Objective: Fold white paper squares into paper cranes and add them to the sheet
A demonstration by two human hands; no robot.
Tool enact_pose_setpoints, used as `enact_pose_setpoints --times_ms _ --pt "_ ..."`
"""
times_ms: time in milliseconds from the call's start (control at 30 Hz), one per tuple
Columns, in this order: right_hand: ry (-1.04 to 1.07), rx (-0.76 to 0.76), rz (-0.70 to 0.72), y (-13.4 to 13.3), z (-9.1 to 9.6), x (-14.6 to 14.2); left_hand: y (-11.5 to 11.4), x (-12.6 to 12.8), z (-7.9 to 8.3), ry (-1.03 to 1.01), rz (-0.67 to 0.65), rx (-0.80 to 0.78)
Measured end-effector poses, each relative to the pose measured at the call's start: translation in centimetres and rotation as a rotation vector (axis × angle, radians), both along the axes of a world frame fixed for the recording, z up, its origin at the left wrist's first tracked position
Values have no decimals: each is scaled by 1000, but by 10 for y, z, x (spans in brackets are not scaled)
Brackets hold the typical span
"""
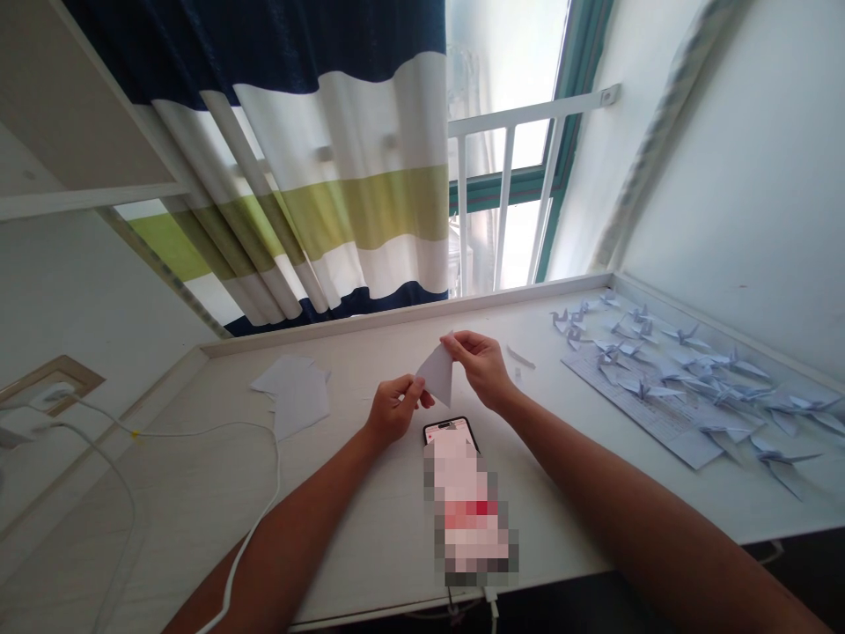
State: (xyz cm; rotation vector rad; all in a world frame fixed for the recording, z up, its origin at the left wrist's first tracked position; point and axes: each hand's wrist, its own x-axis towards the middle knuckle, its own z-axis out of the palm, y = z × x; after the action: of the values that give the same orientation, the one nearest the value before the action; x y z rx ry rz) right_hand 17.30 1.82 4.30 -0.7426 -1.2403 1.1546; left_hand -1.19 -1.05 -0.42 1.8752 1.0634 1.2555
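Note:
Between my hands is a folded piece of white paper (pixel 441 377), roughly triangular, raised over the white desk. My left hand (pixel 394 407) pinches its lower left corner between thumb and fingers. The top corner is gripped by my right hand (pixel 481 365), with thumb and forefinger pressed together. Just below the paper lies a phone (pixel 455 436), its screen lit and mostly blurred out. Past my right hand are small paper scraps (pixel 520 357) on the desk.
Several folded paper cranes (pixel 643 387) spread over the desk's right side, some on a printed sheet (pixel 693 447). A stack of white paper (pixel 300 401) lies on the left. A white cable (pixel 277 458) crosses my left forearm. A raised rim (pixel 409 313) borders the desk's back.

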Motion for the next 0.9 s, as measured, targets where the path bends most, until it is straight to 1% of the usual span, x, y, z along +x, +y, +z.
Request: enact_pose_setpoints --times_ms 167,333,533,700,767,900 --pt "6 -26 20 0 1 1 0 1 0 -41 -51 -23" --pt "49 -39 28 0 1 2 -1 1 0 -38 -84 -28" --pt "63 -69 78 2 0 2 -1 1 1 -62 -118 -33" --pt "103 -73 68 3 -2 1 -1 3 3 -72 -139 -42" --pt "107 -72 65 2 -2 1 -1 3 3 -71 -132 -51" --pt "107 -70 72 2 -3 0 0 3 1 -46 -79 -73"
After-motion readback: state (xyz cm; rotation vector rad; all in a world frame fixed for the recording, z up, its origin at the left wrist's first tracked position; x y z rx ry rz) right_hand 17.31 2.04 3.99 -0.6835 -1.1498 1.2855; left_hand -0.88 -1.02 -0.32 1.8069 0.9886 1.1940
